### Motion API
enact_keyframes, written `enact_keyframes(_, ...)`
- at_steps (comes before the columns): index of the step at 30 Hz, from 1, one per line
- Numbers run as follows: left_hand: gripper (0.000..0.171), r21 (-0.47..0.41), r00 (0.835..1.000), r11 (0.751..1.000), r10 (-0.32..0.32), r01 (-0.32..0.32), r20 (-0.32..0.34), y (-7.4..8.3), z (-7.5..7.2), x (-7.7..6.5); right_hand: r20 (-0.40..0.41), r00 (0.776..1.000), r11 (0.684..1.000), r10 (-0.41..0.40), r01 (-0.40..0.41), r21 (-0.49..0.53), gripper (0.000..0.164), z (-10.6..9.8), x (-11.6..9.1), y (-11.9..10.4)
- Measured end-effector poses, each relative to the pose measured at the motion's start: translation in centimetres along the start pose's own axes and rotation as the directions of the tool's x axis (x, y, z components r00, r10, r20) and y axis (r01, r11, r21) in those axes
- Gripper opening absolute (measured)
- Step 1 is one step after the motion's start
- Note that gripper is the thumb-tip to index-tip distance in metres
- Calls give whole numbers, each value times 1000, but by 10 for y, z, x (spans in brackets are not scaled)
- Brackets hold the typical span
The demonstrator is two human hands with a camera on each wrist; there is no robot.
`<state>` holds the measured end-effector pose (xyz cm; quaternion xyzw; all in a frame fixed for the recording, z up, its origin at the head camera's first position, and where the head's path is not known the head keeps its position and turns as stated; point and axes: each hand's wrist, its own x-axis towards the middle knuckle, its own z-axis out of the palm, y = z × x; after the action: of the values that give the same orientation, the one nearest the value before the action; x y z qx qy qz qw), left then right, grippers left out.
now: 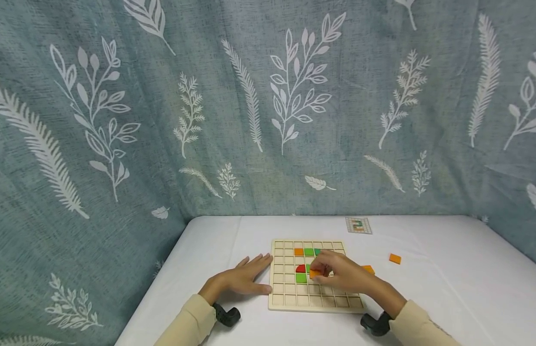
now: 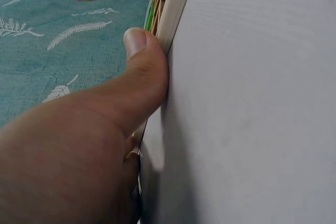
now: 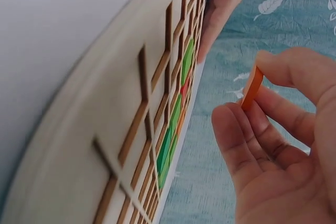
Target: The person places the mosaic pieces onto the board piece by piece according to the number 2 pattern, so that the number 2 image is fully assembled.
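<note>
A wooden grid board (image 1: 289, 301) lies on the white table, with several coloured tiles set in its squares. Among them are an orange tile (image 1: 298, 252), a green tile (image 1: 309, 252), a red piece with a curved edge (image 1: 300, 268) and another green tile (image 1: 300, 278). Over the board's middle my right hand (image 1: 343, 271) pinches an orange square tile (image 3: 253, 88) between thumb and fingers, raised off the grid in the right wrist view. My left hand (image 1: 244, 278) rests flat at the board's left edge, fingers extended, its thumb (image 2: 144, 56) touching the rim. The right hand hides some squares.
A loose orange tile (image 1: 395, 259) lies on the table (image 1: 432, 288) right of the board. Another orange piece (image 1: 368, 269) shows partly behind the right wrist. A small printed pattern card (image 1: 359, 226) lies farther back. A leaf-patterned curtain (image 1: 268, 120) hangs behind the table.
</note>
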<state>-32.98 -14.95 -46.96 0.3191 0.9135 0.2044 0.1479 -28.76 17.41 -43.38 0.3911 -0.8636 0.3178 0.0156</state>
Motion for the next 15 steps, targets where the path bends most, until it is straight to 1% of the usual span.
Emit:
enact_keyframes(9, 95, -7, 1000, 1000, -3, 3, -5, 1, 1, -1, 19, 999, 999, 46, -46, -3, 16, 12, 10, -3)
enact_keyframes(15, 95, -4, 1000, 1000, -2, 2, -3, 0, 0, -1, 5, 1000, 999, 29, -29, 15, 16, 19, 16, -3)
